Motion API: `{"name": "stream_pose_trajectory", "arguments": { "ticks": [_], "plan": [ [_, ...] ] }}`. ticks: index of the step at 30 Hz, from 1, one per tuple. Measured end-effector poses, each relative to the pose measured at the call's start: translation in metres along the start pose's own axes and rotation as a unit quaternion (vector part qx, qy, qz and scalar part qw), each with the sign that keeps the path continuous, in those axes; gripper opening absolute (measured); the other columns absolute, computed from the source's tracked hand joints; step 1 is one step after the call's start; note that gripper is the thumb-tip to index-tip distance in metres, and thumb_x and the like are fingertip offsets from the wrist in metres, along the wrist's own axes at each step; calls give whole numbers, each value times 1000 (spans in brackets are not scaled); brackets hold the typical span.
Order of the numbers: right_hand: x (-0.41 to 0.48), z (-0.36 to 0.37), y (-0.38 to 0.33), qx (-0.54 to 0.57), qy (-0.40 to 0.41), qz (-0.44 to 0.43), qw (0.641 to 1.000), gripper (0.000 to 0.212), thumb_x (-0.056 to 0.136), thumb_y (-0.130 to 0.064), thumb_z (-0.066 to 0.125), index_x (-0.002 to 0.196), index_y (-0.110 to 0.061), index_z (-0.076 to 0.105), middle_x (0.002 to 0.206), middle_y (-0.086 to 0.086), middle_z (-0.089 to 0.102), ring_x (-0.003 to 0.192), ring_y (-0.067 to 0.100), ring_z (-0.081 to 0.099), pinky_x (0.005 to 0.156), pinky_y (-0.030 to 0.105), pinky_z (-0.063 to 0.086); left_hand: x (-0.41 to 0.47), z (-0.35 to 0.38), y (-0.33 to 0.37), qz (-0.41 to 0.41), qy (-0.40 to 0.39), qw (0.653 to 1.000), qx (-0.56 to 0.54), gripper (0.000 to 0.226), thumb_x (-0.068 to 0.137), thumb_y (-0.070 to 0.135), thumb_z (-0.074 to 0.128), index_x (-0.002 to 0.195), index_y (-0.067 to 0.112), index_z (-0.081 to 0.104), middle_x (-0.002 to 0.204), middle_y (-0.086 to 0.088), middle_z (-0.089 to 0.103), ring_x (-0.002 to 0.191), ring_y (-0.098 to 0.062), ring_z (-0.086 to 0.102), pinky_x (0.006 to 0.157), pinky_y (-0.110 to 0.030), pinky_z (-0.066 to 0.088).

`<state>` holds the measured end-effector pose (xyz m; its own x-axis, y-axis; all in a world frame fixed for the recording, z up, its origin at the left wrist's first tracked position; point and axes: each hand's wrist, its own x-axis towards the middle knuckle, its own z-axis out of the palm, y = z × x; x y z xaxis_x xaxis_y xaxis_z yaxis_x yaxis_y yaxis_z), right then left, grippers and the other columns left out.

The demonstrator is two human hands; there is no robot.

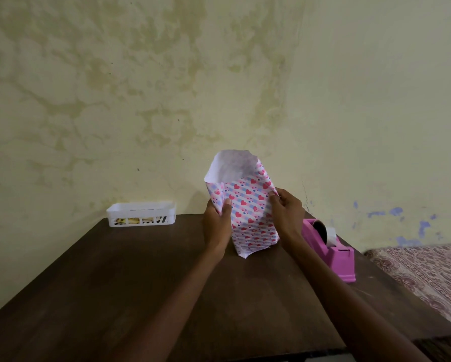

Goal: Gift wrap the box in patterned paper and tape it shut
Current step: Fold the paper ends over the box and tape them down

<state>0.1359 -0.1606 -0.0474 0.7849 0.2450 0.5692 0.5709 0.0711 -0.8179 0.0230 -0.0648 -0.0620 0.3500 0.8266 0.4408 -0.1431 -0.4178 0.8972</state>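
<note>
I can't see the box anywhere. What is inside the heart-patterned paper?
The heart-patterned paper stands as an upright tube between the left hand and right hand. Its open top shows only the white inner side. Whatever fills it lower down, presumably the box, is covered.

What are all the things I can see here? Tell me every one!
Heart-patterned wrapping paper around the box: one, white with red and pink hearts and blue stripes, held upright on the table's far side, top end open and showing its white inside.
Pink plastic tape dispenser: one, pink with a whitish tape roll, on the table's right edge.
White slotted plastic basket: one, white, far left corner of the table by the wall; something yellowish inside, unclear.
Dark brown wooden table: one, dark brown, fills the lower view.
Patterned cloth: one, maroon and pale, lower right beside the table.
Stained wall: one, pale yellow, behind.
Left hand: one, gripping the paper's left side.
Right hand: one, gripping the right side.
</note>
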Motion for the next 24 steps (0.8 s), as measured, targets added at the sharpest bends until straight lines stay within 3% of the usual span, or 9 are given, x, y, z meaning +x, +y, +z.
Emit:
{"name": "stream_pose_trajectory", "arguments": {
  "ticks": [3,7,10,12,14,16,19,21,24],
  "plan": [
    [0,1,0,7,6,5,1000,29,102,-23,46,117,-11,68,102,-5,67,86,9,62,68,10,43,-1,4,4,14,-30,999,-2,59,94,48,49,143,21,34,140,-1,50,120,-18,55,85,-21,48],
    [0,1,1,9,22,8,1000,29,102,-21,47,117,-11,69,104,-3,69,87,10,62,70,12,44,-7,7,1,51,-57,997,12,67,98,41,40,153,20,8,153,-3,32,131,-19,45,88,-21,41],
    [1,1,2,11,23,15,1000,28,101,-20,47,116,-12,69,102,-3,69,87,11,63,75,19,50,-11,8,-2,54,-73,996,-21,61,102,32,32,153,19,3,153,-2,29,124,-7,42,82,-8,41],
    [1,1,3,14,23,18,999,28,101,-20,47,116,-12,70,104,-1,71,90,14,66,81,26,54,-12,9,-2,45,-78,995,-47,56,104,28,29,153,19,5,152,2,28,122,-3,38,72,3,37],
    [1,0,4,16,25,21,999,28,101,-20,47,115,-11,70,106,1,72,92,16,67,80,25,54,-11,10,-3,42,-79,995,-53,54,104,27,29,153,20,7,145,7,33,117,0,40,68,3,37],
    [2,-1,6,13,26,23,999,28,100,-20,48,115,-11,70,105,1,72,92,16,67,75,20,52,-11,9,-4,45,-67,996,-30,56,103,31,32,153,21,9,133,11,38,109,2,45,72,-3,41],
    [2,-1,5,12,20,25,999,28,100,-22,48,113,-12,70,101,-1,72,90,14,67,68,16,48,-8,7,-8,48,-22,998,16,53,101,36,41,149,20,26,136,2,52,116,-13,56,75,-10,46],
    [2,-2,4,11,18,27,999,28,101,-23,48,114,-12,70,101,-4,70,88,12,65,68,14,46,-7,5,-8,58,-9,997,46,48,100,36,44,143,16,40,133,-3,57,116,-16,58,75,-8,46],
    [2,-3,5,18,21,29,999,26,101,-23,48,110,-12,70,93,-8,69,81,5,64,64,14,45,-7,4,-8,73,9,994,79,43,100,30,46,139,12,47,132,-5,59,118,-18,58,85,-19,47]
  ]
}}
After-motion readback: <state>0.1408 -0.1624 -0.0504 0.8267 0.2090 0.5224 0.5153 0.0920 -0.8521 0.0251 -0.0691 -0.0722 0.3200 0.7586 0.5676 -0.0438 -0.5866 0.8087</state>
